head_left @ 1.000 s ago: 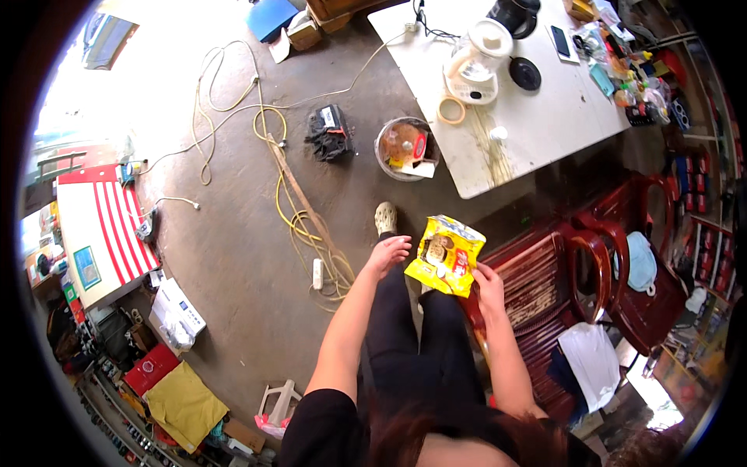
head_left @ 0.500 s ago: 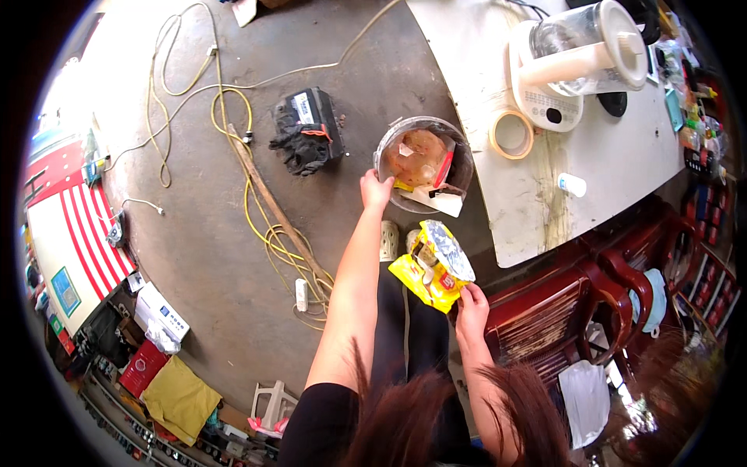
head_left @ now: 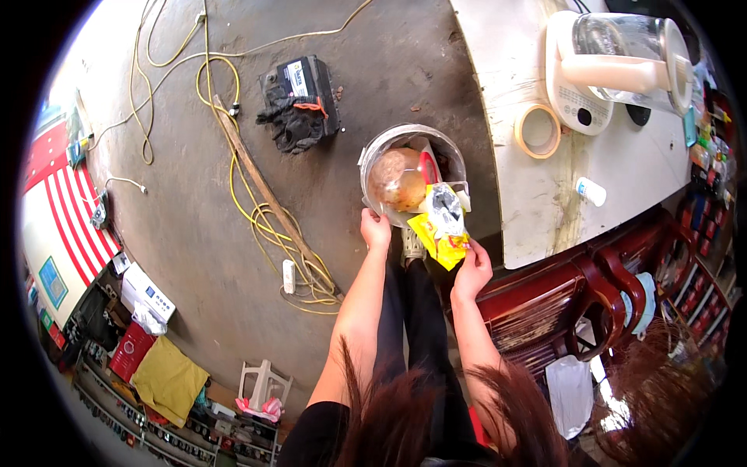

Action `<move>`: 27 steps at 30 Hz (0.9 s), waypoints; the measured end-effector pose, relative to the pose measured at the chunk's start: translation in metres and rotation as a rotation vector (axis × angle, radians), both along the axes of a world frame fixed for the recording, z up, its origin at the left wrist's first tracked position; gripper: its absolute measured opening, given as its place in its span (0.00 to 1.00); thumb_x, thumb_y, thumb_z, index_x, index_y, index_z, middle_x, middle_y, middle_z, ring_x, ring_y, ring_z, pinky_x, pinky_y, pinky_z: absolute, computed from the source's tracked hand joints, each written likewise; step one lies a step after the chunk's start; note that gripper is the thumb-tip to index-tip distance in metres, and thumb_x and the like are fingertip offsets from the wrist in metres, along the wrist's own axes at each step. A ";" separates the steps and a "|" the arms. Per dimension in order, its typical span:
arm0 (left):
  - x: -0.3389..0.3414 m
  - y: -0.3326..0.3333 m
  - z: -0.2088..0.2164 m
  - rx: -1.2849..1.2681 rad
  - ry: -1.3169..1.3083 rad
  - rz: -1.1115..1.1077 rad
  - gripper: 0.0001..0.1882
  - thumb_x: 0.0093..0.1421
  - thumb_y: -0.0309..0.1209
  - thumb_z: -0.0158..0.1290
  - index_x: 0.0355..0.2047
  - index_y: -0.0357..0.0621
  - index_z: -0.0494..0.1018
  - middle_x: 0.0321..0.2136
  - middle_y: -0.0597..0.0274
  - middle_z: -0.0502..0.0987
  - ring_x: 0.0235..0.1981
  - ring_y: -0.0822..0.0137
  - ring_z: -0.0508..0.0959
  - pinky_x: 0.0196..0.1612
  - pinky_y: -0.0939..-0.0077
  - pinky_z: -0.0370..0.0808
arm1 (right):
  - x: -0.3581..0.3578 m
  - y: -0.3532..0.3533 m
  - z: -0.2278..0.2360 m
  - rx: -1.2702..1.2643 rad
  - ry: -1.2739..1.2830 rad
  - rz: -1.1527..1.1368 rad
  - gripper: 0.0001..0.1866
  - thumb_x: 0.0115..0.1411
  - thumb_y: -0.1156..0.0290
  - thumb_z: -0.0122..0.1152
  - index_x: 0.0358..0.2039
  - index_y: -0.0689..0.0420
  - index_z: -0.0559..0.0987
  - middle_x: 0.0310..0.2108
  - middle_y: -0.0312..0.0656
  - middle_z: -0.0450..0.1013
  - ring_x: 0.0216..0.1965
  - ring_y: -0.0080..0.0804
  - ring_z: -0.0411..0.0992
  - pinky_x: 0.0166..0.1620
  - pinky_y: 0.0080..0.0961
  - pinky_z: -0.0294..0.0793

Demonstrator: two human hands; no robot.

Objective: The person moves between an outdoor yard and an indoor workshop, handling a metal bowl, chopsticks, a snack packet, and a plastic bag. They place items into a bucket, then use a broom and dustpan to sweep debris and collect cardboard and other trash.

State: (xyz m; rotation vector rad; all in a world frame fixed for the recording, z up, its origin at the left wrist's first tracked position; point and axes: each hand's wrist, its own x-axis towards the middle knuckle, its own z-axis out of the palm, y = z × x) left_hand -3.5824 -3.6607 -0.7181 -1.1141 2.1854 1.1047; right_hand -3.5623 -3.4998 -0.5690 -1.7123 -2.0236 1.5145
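Observation:
My left hand (head_left: pixel 377 229) pinches the near left rim of a round bucket (head_left: pixel 457 156). Inside lie a clear plastic bowl-like container (head_left: pixel 397 177) with brownish residue, something red, and white scraps. Between the fingers of my right hand (head_left: pixel 473 271) is a crumpled yellow packet (head_left: pixel 442 246) with a silvery inside. It overlaps the bucket's near right rim; whether its upper end dips inside I cannot tell. A shoe (head_left: pixel 412 245) shows just below the bucket.
A white table (head_left: pixel 537 202) at right bears a glass kettle (head_left: pixel 622 62), a tape roll (head_left: pixel 538 131) and a small white bottle (head_left: pixel 590 191). Dark red wooden chairs (head_left: pixel 529 311) stand nearer. Leftward lie a battery (head_left: pixel 311 82) with black gloves (head_left: pixel 292 124), a wooden pole (head_left: pixel 268 194) and yellow cable (head_left: pixel 247 210).
The yellow packet in my right hand has moved up to the bucket's rim. My left hand still grips the bucket, which now sits slightly further left in view.

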 end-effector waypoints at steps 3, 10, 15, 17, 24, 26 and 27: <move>0.020 -0.011 -0.007 0.202 0.054 0.201 0.12 0.51 0.27 0.53 0.35 0.39 0.64 0.27 0.60 0.72 0.28 0.70 0.73 0.31 0.77 0.72 | -0.012 -0.012 -0.008 0.248 -0.084 0.137 0.10 0.53 0.77 0.51 0.34 0.63 0.77 0.29 0.41 0.75 0.29 0.25 0.72 0.35 0.21 0.70; -0.009 -0.027 -0.004 0.393 0.192 0.490 0.09 0.56 0.25 0.49 0.38 0.37 0.67 0.31 0.62 0.73 0.30 0.74 0.72 0.34 0.81 0.70 | -0.031 -0.037 -0.025 0.308 -0.157 0.255 0.10 0.53 0.76 0.50 0.35 0.61 0.78 0.33 0.45 0.75 0.32 0.29 0.74 0.37 0.24 0.71; -0.006 -0.042 -0.016 0.425 0.171 0.496 0.02 0.56 0.24 0.49 0.30 0.39 0.70 0.25 0.66 0.73 0.27 0.76 0.71 0.33 0.82 0.69 | -0.068 -0.052 -0.072 0.389 -0.070 0.666 0.10 0.52 0.73 0.51 0.33 0.60 0.77 0.30 0.49 0.74 0.33 0.46 0.72 0.36 0.34 0.69; -0.011 -0.040 -0.007 0.356 0.148 0.363 0.01 0.57 0.24 0.48 0.29 0.39 0.69 0.25 0.67 0.72 0.27 0.77 0.69 0.34 0.84 0.67 | -0.077 -0.044 -0.095 0.341 -0.158 0.571 0.10 0.53 0.72 0.50 0.33 0.59 0.77 0.30 0.51 0.73 0.34 0.46 0.72 0.37 0.33 0.69; -0.005 -0.011 0.048 0.819 0.326 0.742 0.01 0.58 0.23 0.46 0.31 0.41 0.65 0.29 0.64 0.71 0.30 0.74 0.71 0.37 0.79 0.70 | -0.074 -0.016 -0.118 0.207 -0.285 0.771 0.12 0.52 0.70 0.46 0.33 0.62 0.75 0.29 0.55 0.72 0.34 0.53 0.70 0.38 0.41 0.68; -0.005 -0.014 0.050 0.930 0.335 0.779 0.01 0.59 0.24 0.45 0.31 0.42 0.64 0.29 0.64 0.71 0.31 0.72 0.72 0.37 0.77 0.71 | -0.069 -0.021 -0.117 0.183 -0.282 0.847 0.13 0.52 0.70 0.46 0.33 0.63 0.74 0.29 0.56 0.71 0.35 0.54 0.69 0.39 0.41 0.67; -0.008 -0.013 0.053 0.942 0.323 0.794 0.01 0.59 0.24 0.45 0.31 0.43 0.64 0.29 0.64 0.71 0.31 0.72 0.72 0.37 0.78 0.71 | -0.068 -0.023 -0.114 0.145 -0.292 0.874 0.14 0.52 0.69 0.46 0.34 0.64 0.74 0.30 0.57 0.71 0.35 0.54 0.69 0.40 0.42 0.68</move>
